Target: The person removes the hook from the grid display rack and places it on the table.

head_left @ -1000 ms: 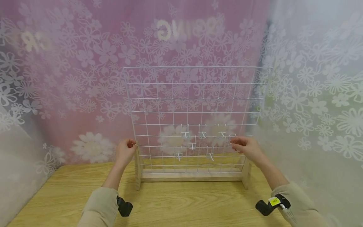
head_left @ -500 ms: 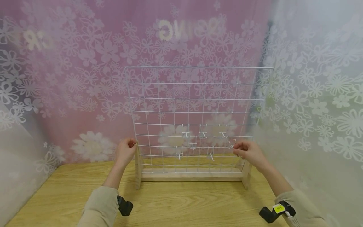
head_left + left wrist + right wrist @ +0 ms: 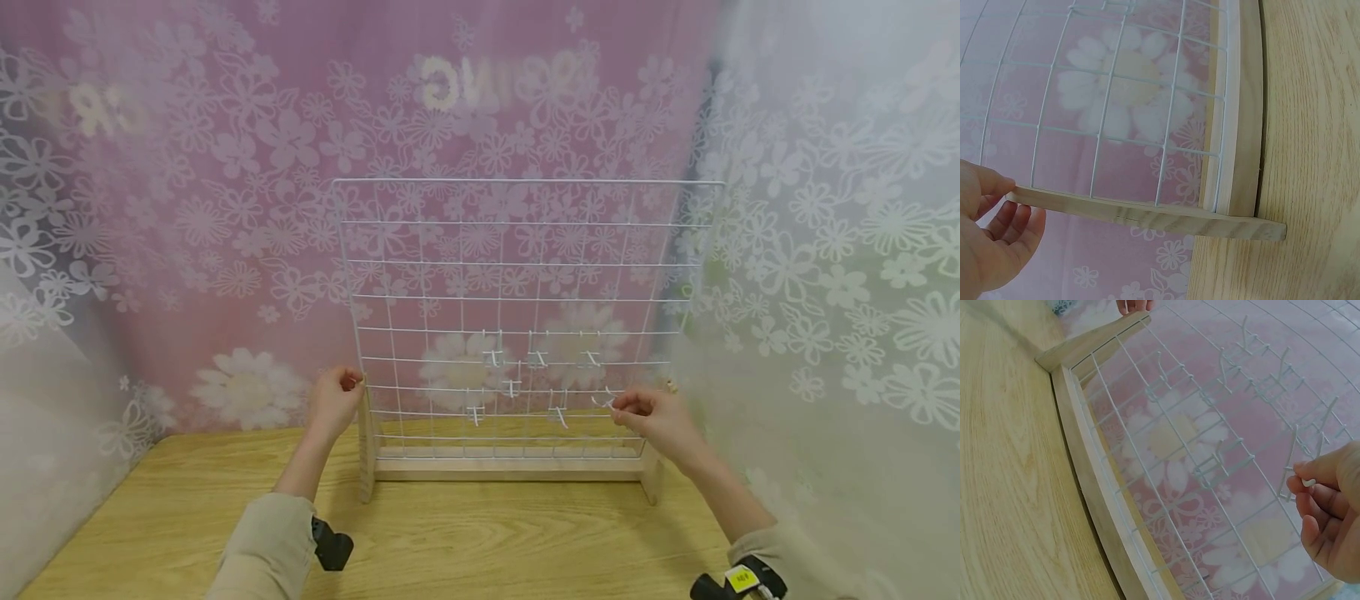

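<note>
The net (image 3: 525,180) is made of thin white wires with square holes. It stands up in a pale wood stand (image 3: 506,471) between the two hands. The left hand (image 3: 336,400) pinches the top of one side of the stand. Six little white hooks (image 3: 511,388) hang low on the net, between the hands. Another white hook (image 3: 604,402) is pinched in the right hand (image 3: 656,421), its ends poking past the fingertips.

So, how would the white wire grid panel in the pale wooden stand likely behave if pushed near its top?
The white wire grid panel is probably stiff: its crossed wires run straight. It looks light for its size, being mostly open gaps. Pushed, it might tip, rising well above the pale wooden stand.
</note>
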### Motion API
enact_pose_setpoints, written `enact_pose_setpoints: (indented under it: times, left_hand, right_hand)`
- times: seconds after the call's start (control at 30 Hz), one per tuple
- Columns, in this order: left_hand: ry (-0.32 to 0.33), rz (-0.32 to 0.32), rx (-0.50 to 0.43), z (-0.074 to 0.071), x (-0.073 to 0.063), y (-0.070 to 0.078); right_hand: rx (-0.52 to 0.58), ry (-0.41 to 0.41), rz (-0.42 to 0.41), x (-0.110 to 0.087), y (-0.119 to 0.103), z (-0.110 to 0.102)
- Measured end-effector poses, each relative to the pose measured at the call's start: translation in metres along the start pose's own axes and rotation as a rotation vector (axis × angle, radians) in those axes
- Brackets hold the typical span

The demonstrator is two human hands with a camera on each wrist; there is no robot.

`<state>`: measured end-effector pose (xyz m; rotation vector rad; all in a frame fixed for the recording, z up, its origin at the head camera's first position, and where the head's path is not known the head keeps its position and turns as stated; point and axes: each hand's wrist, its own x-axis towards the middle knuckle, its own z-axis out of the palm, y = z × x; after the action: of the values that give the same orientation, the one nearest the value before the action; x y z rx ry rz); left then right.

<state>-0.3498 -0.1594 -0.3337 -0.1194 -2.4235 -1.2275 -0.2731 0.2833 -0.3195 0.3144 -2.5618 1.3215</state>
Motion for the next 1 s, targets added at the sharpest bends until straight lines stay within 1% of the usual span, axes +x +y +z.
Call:
enact_pose_setpoints:
  times: [0.17,0.47,0.77,0.9,1.0]
  left_hand:
    - [-0.008,0.001,-0.009,-0.001,0.001,0.000]
    - [-0.006,0.003,-0.012,-0.001,-0.001,0.001]
    - [-0.004,-0.007,-0.036,0.001,-0.002,0.000]
    - [-0.009,-0.014,-0.034,0.001,-0.002,0.000]
    - [-0.007,-0.004,-0.031,0.001,-0.002,0.000]
  right_hand:
    - [-0.003,-0.016,-0.002,-0.003,0.002,0.006]
    - [0.068,-0.108,0.026,-0.014,0.004,0.026]
    - [0.089,-0.168,-0.037,-0.019,0.005,0.050]
    - [0.111,-0.194,-0.045,-0.020,0.008,0.060]
    - [0.127,-0.231,-0.040,-0.021,0.010,0.066]
